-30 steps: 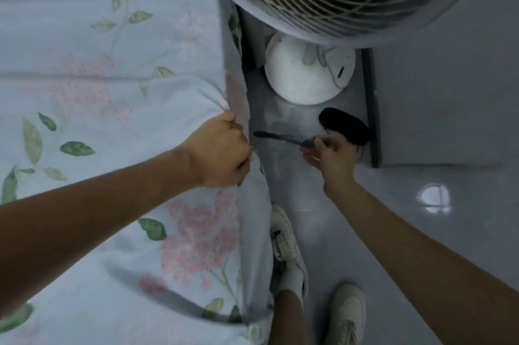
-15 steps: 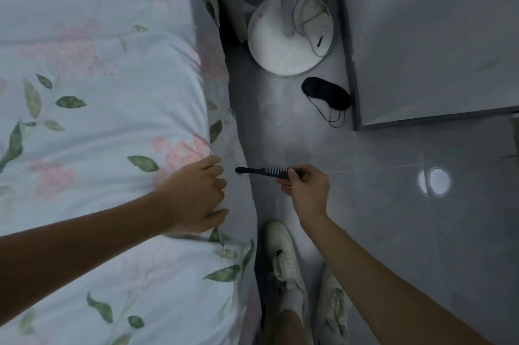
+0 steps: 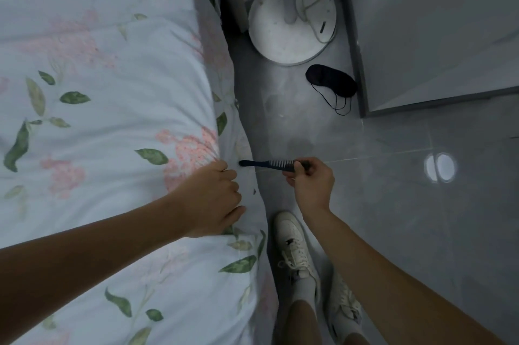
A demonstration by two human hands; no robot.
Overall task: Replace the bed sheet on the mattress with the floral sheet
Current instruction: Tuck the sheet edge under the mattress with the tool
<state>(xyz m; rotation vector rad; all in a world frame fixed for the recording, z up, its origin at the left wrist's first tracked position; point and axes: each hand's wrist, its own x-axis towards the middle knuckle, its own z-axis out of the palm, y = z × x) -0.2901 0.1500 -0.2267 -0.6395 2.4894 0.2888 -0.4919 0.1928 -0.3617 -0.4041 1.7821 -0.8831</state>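
Floral sheet [image 3: 106, 125] bunched in left hand [image 3: 213, 198] grip at the bed edge — likely for tucking; right hand [image 3: 311, 184] pinches comb [image 3: 266, 164].

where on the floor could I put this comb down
Bare tile lies between the bed's floral sheet, the sleep mask and your shoes, under the comb. Crowded near the fan base.
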